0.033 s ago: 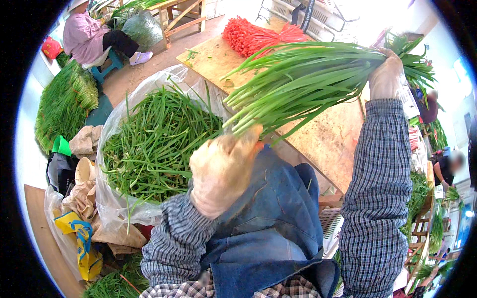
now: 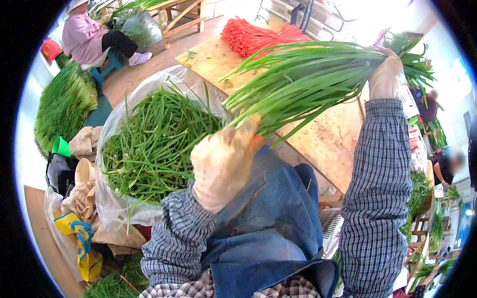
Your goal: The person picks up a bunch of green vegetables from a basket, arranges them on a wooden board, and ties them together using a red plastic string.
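The chive bunch point(image 2: 308, 74) hangs over the wooden table point(image 2: 328, 144). The left hand point(image 2: 223, 164) and right hand point(image 2: 385, 74) each grip one end tight. It looks light, soft and floppy, so holding both ends seems best.

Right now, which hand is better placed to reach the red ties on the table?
Right, probably. The right hand grips the chive bundle over the wooden table, near the red ties; the left hand holds the near end, farther back.
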Demonstrator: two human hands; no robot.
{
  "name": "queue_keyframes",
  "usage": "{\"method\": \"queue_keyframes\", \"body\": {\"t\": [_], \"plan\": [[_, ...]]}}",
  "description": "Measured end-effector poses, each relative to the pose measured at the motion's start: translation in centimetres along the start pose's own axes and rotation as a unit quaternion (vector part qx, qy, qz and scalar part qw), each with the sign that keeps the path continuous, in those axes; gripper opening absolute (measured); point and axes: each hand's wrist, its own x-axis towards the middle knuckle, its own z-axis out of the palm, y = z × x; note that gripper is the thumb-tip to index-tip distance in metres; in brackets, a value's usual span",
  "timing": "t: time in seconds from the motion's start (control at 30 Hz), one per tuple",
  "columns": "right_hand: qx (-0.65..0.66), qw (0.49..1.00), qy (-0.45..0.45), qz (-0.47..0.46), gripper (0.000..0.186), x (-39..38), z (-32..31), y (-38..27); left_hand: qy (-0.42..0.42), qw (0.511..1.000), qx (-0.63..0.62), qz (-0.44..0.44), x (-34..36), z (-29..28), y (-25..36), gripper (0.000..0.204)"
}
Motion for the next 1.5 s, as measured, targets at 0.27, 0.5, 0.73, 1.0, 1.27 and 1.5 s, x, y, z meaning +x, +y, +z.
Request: {"method": "queue_keyframes", "body": {"t": [0.27, 0.5, 0.73, 1.0, 1.27, 1.5], "plan": [[-0.388, 0.886, -0.083, -0.242, 0.030, 1.9, -1.5, 0.0, -0.081, 0.981, -0.175, -0.018, 1.5, 3.1, -1.6, 0.013], [0.016, 0.990, -0.032, -0.136, 0.030, -3.8, 1.0, 0.1, -0.198, 0.977, -0.020, 0.077, 2.7, 2.9, -2.4, 0.011], [-0.046, 0.982, 0.038, -0.180, 0.027, -7.0, 1.9, 0.0, -0.246, 0.749, -0.576, -0.216, 6.1, 0.8, 0.3, 0.018], [0.044, 0.996, -0.018, -0.076, 0.038, -3.2, 0.9, 0.5, -0.064, 0.760, -0.647, 0.022, 4.5, -9.4, -5.2, 0.017], [-0.699, 0.578, 0.012, -0.420, 0.045, 3.8, -6.0, -1.7, 0.062, 0.987, -0.086, -0.120, -3.5, -3.5, -6.7, 0.021], [-0.092, 0.978, -0.163, -0.096, 0.029, 7.9, -6.3, -0.2, 0.055, 0.997, 0.012, 0.044, -0.1, 2.0, -0.5, 0.020]]}}
